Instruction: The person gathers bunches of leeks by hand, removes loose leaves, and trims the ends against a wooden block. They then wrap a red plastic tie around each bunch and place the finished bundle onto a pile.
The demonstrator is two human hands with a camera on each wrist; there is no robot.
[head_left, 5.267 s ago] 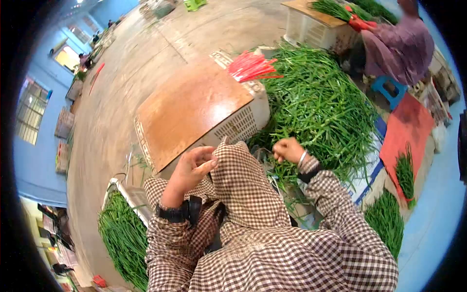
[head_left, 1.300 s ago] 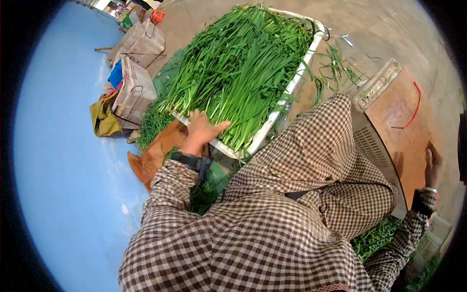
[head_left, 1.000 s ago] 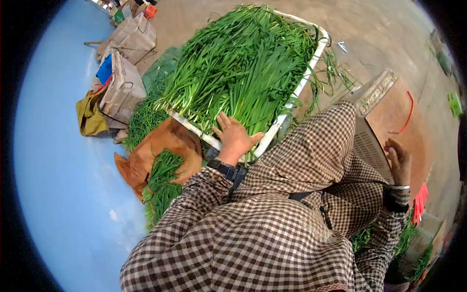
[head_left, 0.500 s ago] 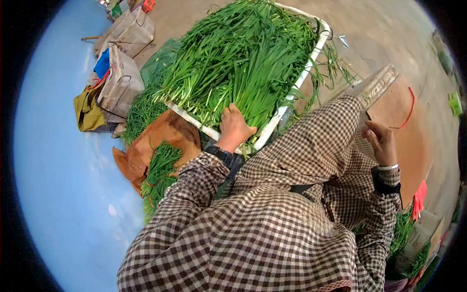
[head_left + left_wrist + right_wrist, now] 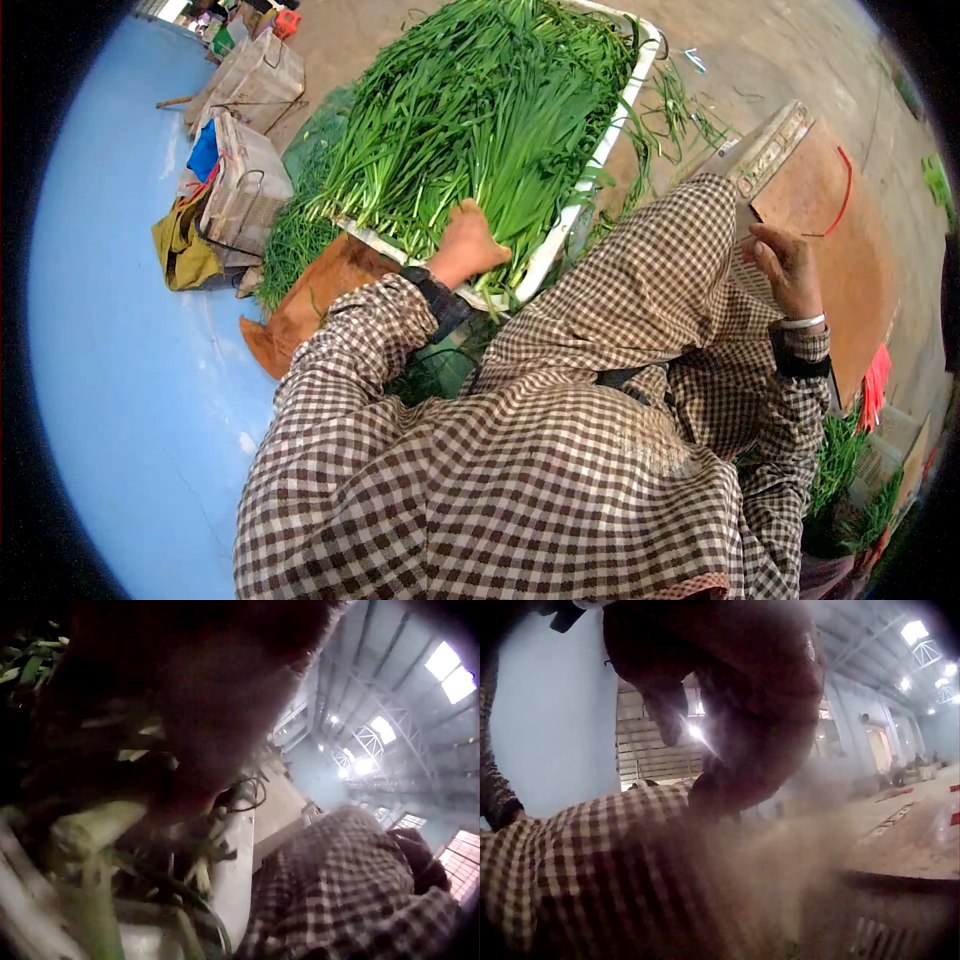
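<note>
Most of the garlic chives (image 5: 480, 110) lie loose, heaped high in the white tray (image 5: 542, 255) by the person's left knee. The work therefore looks to be at an early stage. No bunch has been lifted out, and the wooden board (image 5: 815, 225) on the crate to the right carries nothing but one red band (image 5: 848, 190).

The left hand (image 5: 468, 243) is pushed into the pale stalk ends at the tray's near edge. Its fingers are buried among the stalks, and the left wrist view shows only a dark blur over them, so I cannot tell whether they have closed round a bunch. The right hand (image 5: 790, 268) rests at the checked trouser knee (image 5: 660, 260) beside the board, fingers loosely curled and pinching nothing.

A sheaf of red ties (image 5: 876, 375) lies past the right forearm, near more greens (image 5: 840, 460) low on that side. By my reading, what is left is to draw out a handful, lay it on the board and bind it.
</note>
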